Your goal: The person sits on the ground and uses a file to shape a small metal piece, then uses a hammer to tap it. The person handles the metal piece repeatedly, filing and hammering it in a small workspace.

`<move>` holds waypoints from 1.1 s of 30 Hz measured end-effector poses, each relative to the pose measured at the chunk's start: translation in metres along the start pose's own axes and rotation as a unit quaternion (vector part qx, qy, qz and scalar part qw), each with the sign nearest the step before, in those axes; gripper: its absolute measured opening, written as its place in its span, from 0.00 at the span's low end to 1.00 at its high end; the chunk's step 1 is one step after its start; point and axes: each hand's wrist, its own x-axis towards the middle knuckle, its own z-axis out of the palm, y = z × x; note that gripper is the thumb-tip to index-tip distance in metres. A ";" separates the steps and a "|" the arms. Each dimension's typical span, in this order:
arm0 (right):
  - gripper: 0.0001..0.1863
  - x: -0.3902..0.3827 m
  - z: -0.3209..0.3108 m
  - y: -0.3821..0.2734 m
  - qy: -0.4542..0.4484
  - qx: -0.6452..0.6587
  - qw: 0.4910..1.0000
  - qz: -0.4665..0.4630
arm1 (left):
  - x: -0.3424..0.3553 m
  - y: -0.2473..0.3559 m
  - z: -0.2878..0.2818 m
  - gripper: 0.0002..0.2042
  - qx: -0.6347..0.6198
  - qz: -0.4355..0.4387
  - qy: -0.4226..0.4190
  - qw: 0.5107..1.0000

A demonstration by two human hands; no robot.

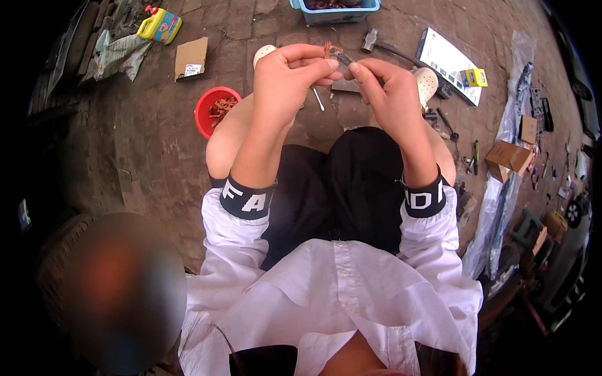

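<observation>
Both hands meet in front of my knees around a small piece (338, 55), which has copper-coloured strands at one end and a dark, thin part. Its exact kind is too small to make out. My left hand (285, 75) is closed in a pinch at the coppery side, thumb against fingers. On the dark end, my right hand (390, 84) pinches with thumb and forefinger. Left of my knee stands a red bowl (199, 117) holding coppery, stringy scraps (221, 109). Beyond the hands is a blue tub (342, 17) with dark reddish contents, partly cut off by the frame.
A hammer (371, 41) lies beside a white flat box (446, 59) bearing a small yellow box (475, 78). At right are hand tools, a cardboard box (506, 159) and a long plastic-wrapped bundle (495, 219). A yellow jug (160, 26) and cardboard piece (191, 57) lie far left.
</observation>
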 end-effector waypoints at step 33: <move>0.14 -0.009 0.011 0.010 -0.030 0.044 0.998 0.029 | -0.004 -0.001 -0.007 0.09 0.019 -0.036 -0.015 0.999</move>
